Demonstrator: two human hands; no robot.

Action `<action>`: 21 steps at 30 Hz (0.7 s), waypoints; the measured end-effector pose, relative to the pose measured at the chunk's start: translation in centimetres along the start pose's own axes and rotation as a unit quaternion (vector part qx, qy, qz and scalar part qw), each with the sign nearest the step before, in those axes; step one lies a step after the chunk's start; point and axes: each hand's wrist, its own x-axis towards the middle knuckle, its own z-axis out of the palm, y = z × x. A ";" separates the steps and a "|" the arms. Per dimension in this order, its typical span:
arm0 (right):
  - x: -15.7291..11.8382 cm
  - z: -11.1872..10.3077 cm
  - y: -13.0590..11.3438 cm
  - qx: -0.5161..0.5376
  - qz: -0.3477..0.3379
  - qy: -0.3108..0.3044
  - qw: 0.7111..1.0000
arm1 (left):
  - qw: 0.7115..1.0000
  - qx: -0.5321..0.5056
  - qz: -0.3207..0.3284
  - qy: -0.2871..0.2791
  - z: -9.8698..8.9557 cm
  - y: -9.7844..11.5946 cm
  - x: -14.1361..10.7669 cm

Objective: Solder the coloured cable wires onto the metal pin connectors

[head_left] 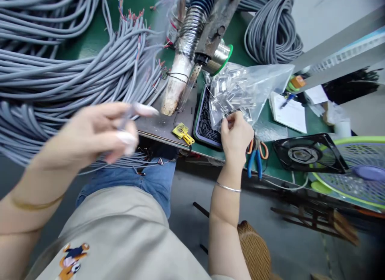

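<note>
My left hand (104, 131) is blurred in front of the grey cables (78, 81). White coverings show on its thumb and index finger, which are apart with nothing visible between them. At the near edge of a clear plastic bag of metal connector shells (233, 91), my right hand (237, 133) pinches thumb and fingers together. A thin silvery solder wire (214, 97) runs down to those fingertips. Below the bag, a tray (207, 141) holds many small black tube pieces. The solder spool (218, 59) with a green rim stands behind it.
A flexible metal duct with a taped white end (179, 75) hangs over a dark board (159, 129). A yellow-tagged piece (183, 133) lies there. Pliers (255, 157), a black fan (309, 153), a green-rimmed basket (361, 167) and papers (288, 113) sit to the right, with a stool (254, 250) below.
</note>
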 end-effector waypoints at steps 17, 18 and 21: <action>-2.5 -2.6 -0.9 0.055 -0.059 0.041 0.996 | 0.986 -0.010 0.097 0.137 9.4 -6.1 0.2; -3.3 -3.2 -1.8 0.090 -0.047 0.084 0.991 | 0.988 -0.036 0.062 0.137 8.8 -6.2 0.4; -6.5 -4.6 -5.0 0.228 0.001 0.229 0.946 | 0.973 -0.201 -0.074 0.087 7.9 -6.0 0.9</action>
